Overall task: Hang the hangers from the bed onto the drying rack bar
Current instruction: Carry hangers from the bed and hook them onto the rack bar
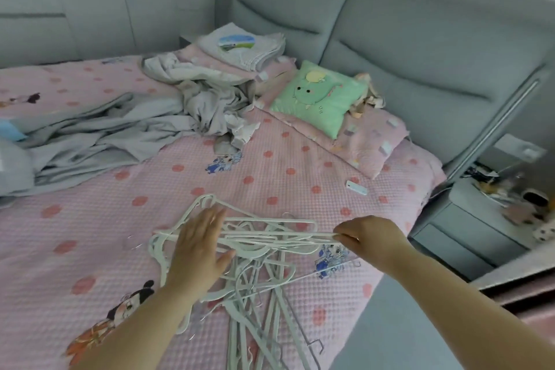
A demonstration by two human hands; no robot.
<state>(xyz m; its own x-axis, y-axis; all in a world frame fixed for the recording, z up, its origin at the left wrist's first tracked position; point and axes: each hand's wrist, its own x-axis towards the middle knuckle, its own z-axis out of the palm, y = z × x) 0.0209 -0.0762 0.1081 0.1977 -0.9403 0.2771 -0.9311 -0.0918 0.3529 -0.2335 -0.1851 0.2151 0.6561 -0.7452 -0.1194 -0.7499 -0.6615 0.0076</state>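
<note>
Bed (90, 219), pink spread: I log grey bedding (99, 135) heaped left, white hangers (264, 249) tangled near front edge. Left hand (198, 246) spread flat on pile. Right hand (372, 237) pinches hanger ends. Green pillow (318, 96) behind; cluttered nightstand (468, 219) far right.

The left hand (196, 245) lies flat, palm down, on the left part of the pile of hangers (264, 239), with its fingers straight and its thumb spread toward the pile's middle. Its bare forearm reaches in from the near left. The right hand (371, 236) sits at the pile's right edge, fingers curled and pinching hanger ends, forearm extending from the near right.
</note>
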